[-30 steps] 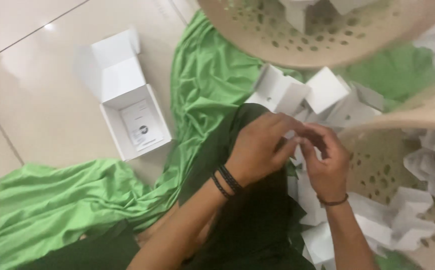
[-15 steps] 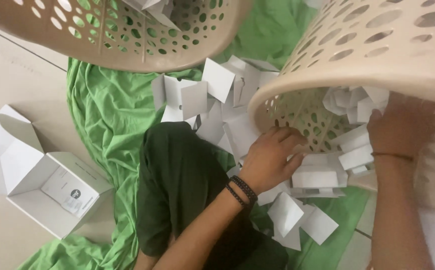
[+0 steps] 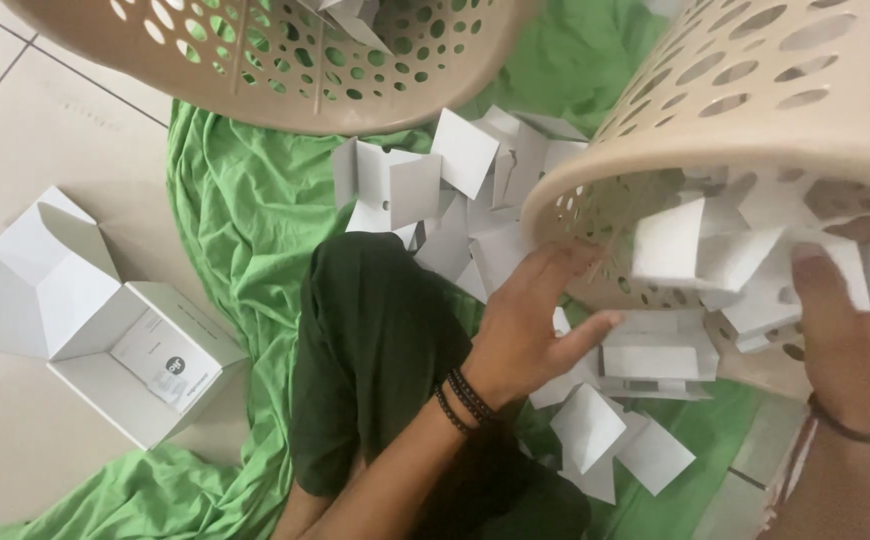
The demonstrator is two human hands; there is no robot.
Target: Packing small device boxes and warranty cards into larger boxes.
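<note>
Head view: your hands work at the tipped basket of white folded cards.
Your left hand (image 3: 530,335), grip spread wide, braces the basket's rim (image 3: 595,185); your right hand (image 3: 855,340) reaches among the cards (image 3: 670,240) inside, its grip hidden; more lie spilled on the green cloth (image 3: 245,210).

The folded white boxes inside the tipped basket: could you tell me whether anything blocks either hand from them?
Nothing visible does: the left hand is at the tipped basket's open mouth, and the right hand already touches the folded white boxes inside.

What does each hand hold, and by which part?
The left hand presses the tipped basket's rim; the right hand reaches among white cards. No firm hold shows.
</note>
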